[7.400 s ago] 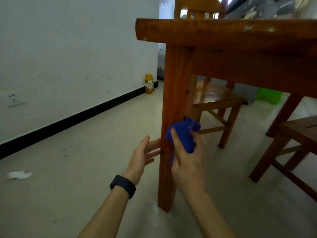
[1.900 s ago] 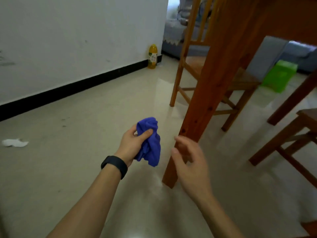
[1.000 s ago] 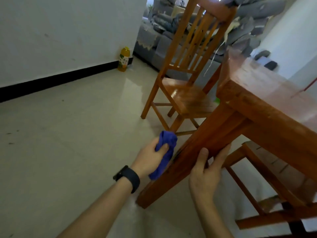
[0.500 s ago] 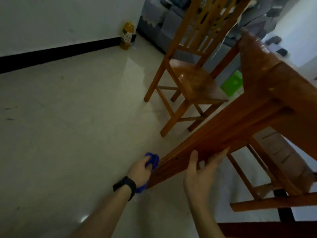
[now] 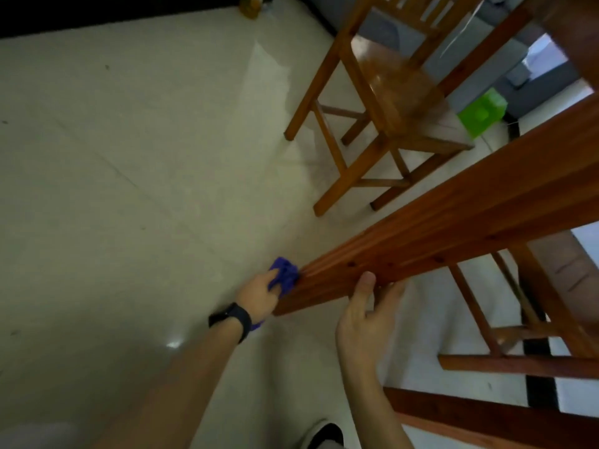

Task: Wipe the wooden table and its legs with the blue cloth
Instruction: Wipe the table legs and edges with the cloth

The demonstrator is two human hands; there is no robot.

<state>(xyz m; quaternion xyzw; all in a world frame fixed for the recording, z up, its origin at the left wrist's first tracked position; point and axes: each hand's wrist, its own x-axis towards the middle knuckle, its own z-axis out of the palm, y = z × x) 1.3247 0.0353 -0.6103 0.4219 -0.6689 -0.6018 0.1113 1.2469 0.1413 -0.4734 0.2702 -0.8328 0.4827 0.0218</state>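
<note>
Pale, glossy floor tiles point(image 5: 129, 157) filled the left half of the frame, with a black skirting strip point(image 5: 97, 17) along the top edge. Across the right side ran the thick reddish-brown wooden table leg point(image 5: 453, 222), slanting from the right edge down to its foot near the lower centre, since the camera looked steeply down. The left hand point(image 5: 259, 296), a black wristband point(image 5: 233, 319) on its wrist, gripped the crumpled blue cloth point(image 5: 285, 273) and pressed it against the leg's left face just above the foot, apparently the low stretch being wiped. The right hand point(image 5: 363, 319) clasped the leg from the other side, thumb on the near face and fingers curled behind, likely to brace the person's crouch and steady the leg against the rubbing. An orange-brown wooden chair point(image 5: 389, 92) stood in the upper centre, with a bright green box point(image 5: 483, 113) just beyond it.
</note>
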